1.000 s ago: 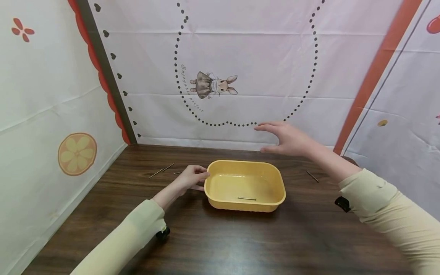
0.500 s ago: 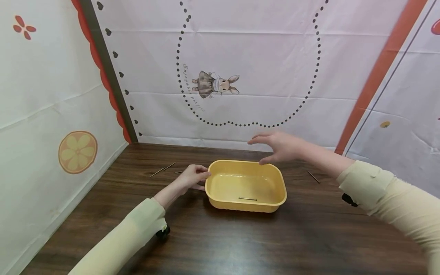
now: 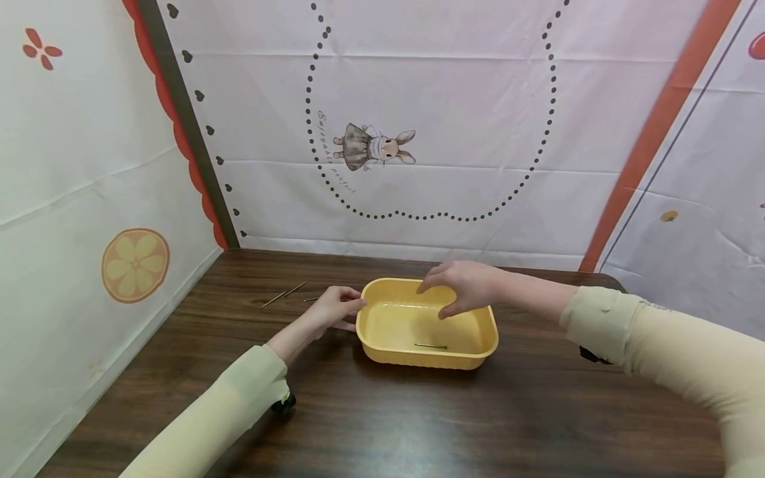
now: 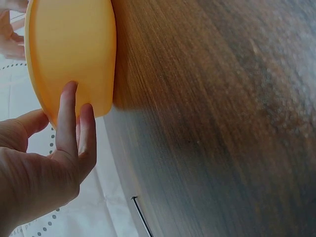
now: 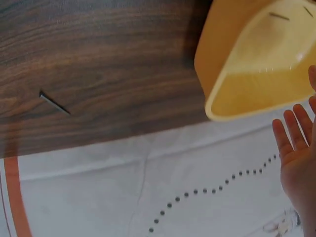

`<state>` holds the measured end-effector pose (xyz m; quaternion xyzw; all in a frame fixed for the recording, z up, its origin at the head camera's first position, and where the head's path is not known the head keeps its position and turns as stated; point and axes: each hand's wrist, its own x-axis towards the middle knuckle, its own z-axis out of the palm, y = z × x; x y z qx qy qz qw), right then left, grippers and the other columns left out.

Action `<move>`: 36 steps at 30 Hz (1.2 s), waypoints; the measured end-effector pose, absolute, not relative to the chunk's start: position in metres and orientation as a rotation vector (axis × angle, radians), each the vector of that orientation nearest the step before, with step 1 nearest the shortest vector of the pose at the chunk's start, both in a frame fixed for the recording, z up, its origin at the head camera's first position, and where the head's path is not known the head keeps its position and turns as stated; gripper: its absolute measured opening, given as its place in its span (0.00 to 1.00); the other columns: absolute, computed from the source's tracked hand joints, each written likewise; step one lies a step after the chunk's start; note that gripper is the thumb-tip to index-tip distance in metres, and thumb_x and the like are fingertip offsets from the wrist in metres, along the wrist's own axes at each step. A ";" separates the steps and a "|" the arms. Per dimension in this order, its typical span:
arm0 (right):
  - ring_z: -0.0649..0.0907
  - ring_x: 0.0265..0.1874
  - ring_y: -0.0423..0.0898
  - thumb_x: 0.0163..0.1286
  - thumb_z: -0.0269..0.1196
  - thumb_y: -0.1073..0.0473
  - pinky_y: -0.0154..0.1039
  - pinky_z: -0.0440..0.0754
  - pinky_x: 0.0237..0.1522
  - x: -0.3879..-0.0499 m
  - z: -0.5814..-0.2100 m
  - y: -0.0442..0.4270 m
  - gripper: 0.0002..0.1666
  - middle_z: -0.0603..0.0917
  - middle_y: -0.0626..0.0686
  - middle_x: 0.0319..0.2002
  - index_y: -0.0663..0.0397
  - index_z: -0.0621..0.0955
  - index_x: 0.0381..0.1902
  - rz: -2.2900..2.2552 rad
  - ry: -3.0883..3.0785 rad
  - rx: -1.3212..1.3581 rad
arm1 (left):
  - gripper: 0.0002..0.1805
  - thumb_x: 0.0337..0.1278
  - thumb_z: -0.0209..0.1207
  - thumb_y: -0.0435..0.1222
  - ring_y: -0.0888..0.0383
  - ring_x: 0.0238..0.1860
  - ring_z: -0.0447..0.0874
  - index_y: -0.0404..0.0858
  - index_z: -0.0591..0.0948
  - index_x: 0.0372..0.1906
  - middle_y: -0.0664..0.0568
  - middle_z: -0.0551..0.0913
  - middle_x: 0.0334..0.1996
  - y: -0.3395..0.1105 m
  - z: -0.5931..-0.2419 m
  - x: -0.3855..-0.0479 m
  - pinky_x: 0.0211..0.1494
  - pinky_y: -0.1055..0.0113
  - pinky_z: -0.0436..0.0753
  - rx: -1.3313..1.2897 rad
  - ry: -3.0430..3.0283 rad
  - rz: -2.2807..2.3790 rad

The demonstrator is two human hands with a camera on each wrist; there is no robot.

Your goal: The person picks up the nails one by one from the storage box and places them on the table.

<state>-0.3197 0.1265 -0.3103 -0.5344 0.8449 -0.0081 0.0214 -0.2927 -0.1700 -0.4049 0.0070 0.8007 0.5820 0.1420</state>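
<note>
A yellow plastic basin [image 3: 427,359] stands on the table in the head view. My left hand [image 3: 335,310] holds its left end, thumb at the rim and fingers against the outer wall, as the left wrist view shows. Over the basin's back right part hovers my right hand [image 3: 466,287], fingers loosely bent and apart, holding nothing. Inside the basin lies a nail [image 3: 430,345]. The right wrist view shows that nail [image 5: 279,16] and another thin dark mark near it, too small to tell.
Left of the basin, nails [image 3: 273,300] lie on the dark wooden table [image 3: 382,425], one [image 4: 141,216] close to my left hand. Another nail [image 5: 54,102] lies right of the basin, hidden by my arm in the head view. A printed white cloth [image 3: 442,133] hangs behind.
My right hand has come down and slightly left, from above the table's back edge to over the basin. My left hand and the basin have stayed in place.
</note>
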 end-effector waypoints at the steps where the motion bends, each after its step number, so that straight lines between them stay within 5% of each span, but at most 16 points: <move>1: 0.82 0.57 0.49 0.58 0.74 0.50 0.48 0.82 0.60 -0.319 -0.313 0.124 0.31 0.83 0.49 0.57 0.48 0.80 0.59 -0.028 2.595 -1.659 | 0.21 0.71 0.55 0.38 0.46 0.53 0.83 0.29 0.74 0.61 0.35 0.77 0.56 -0.170 -0.405 -0.293 0.42 0.62 0.91 0.014 2.313 1.679; 11: 0.85 0.51 0.49 0.59 0.72 0.56 0.41 0.85 0.55 -0.314 -0.348 0.109 0.25 0.85 0.52 0.50 0.55 0.82 0.55 -0.085 2.391 -1.787 | 0.21 0.71 0.56 0.37 0.49 0.50 0.84 0.29 0.74 0.61 0.35 0.78 0.55 -0.170 -0.406 -0.292 0.41 0.63 0.91 0.008 2.318 1.680; 25: 0.83 0.37 0.42 0.55 0.68 0.71 0.26 0.81 0.40 -0.311 -0.377 0.108 0.27 0.84 0.47 0.45 0.46 0.83 0.53 -0.097 2.331 -1.757 | 0.21 0.71 0.55 0.38 0.48 0.50 0.85 0.29 0.74 0.61 0.36 0.79 0.54 -0.169 -0.404 -0.292 0.41 0.63 0.91 0.017 2.315 1.677; 36: 0.81 0.35 0.41 0.56 0.66 0.73 0.23 0.80 0.38 -0.311 -0.384 0.106 0.24 0.81 0.49 0.37 0.47 0.83 0.49 -0.169 2.325 -1.767 | 0.21 0.71 0.54 0.37 0.49 0.49 0.84 0.28 0.74 0.61 0.35 0.78 0.54 -0.171 -0.404 -0.292 0.41 0.64 0.91 0.029 2.323 1.677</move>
